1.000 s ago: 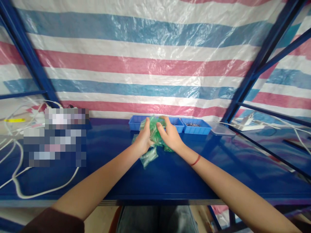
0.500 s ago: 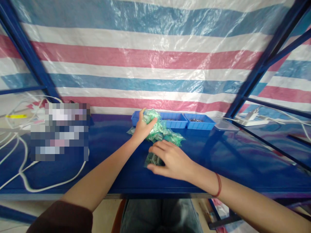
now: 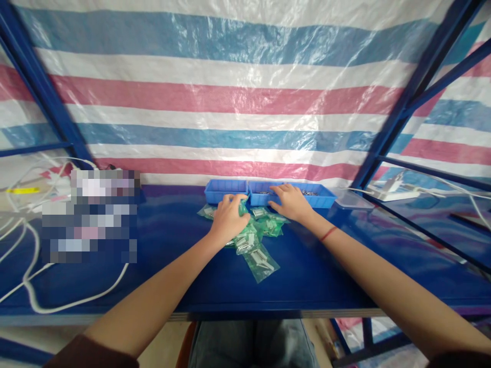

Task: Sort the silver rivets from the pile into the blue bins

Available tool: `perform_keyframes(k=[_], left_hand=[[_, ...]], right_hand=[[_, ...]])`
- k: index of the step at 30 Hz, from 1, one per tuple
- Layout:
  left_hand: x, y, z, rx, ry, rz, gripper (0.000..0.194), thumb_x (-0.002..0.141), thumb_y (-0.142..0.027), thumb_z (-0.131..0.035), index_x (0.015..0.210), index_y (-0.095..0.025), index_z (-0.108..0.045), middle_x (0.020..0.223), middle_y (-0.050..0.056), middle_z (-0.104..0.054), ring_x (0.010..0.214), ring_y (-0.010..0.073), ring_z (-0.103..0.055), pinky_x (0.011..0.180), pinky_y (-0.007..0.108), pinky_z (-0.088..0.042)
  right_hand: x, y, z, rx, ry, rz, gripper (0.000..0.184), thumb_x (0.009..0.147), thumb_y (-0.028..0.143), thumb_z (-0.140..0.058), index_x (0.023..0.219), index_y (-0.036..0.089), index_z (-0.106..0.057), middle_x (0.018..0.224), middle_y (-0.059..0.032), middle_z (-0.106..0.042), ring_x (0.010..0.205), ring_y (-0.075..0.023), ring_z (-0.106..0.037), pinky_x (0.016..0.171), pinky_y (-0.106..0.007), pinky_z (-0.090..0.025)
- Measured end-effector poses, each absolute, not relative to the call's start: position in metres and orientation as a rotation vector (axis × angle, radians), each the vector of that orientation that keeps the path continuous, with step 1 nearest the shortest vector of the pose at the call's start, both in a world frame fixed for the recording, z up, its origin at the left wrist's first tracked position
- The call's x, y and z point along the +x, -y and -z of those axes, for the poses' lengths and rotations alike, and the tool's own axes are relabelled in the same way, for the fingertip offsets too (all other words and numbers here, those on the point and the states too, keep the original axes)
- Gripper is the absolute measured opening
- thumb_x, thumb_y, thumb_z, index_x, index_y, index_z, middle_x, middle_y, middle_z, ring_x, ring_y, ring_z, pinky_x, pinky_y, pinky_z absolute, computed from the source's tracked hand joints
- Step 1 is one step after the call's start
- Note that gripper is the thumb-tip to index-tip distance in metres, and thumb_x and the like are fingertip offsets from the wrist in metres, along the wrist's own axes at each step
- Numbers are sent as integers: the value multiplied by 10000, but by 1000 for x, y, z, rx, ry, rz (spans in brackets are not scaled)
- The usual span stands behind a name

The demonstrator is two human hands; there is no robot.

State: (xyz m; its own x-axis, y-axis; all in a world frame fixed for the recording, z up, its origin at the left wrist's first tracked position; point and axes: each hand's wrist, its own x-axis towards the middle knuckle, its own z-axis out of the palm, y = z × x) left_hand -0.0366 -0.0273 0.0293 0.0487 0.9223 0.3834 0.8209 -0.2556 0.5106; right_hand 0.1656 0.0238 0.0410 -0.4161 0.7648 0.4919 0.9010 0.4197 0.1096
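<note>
A heap of small green-tinted plastic bags point(image 3: 245, 241) lies on the blue table, with silvery metal pieces inside. One bag point(image 3: 261, 263) lies flat at the heap's near end. My left hand point(image 3: 229, 220) is at the heap's left side, its fingers and thumb curled round green plastic. Further right, my right hand point(image 3: 293, 203) reaches to the front of the blue bins, fingers apart, with nothing visible in it. It partly covers the middle bin point(image 3: 263, 200), where small metal parts show. Left of that stands another blue bin point(image 3: 226, 195).
Beyond my right hand, a blue bin point(image 3: 324, 198) holds small metal parts. A clear flat lid point(image 3: 353, 199) lies beside it. White cables point(image 3: 76, 307) run over the table's left side near a blurred-out patch. A white power strip point(image 3: 395, 190) sits at right, behind the blue frame.
The green bags my left hand held up are now lower and spread on the table. My right hand has moved from the near bags up and right to the bins.
</note>
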Motion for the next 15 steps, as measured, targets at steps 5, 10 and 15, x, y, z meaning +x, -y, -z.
perform_keyframes(k=[5,10,15], left_hand=[[-37,33,-32,2140,-1773,-992,481,727,-393,-570,1179,-248,-493,1184,107,-501,1106,309,-479,927,463,-367],[-39,34,-31,2113,-1640,-997,349,767,-470,-526,1022,-240,-592,1030,82,-609,990,278,-560,903,430,-391],[-37,34,-46,2041,-1427,-1353,525,754,-472,-572,1201,-215,-472,1157,123,-542,1107,277,-488,952,423,-361]], right_hand=[[163,-37,-35,-1448,2325,406,224,840,197,-463,970,134,-634,908,-129,-677,879,-238,-610,878,-385,-375],[163,-19,-49,-1362,2120,293,237,819,203,-478,986,148,-637,959,-122,-677,856,-256,-628,768,-357,-448],[169,11,-81,-1178,2045,283,236,820,225,-472,981,163,-633,968,-102,-668,881,-261,-615,777,-386,-453]])
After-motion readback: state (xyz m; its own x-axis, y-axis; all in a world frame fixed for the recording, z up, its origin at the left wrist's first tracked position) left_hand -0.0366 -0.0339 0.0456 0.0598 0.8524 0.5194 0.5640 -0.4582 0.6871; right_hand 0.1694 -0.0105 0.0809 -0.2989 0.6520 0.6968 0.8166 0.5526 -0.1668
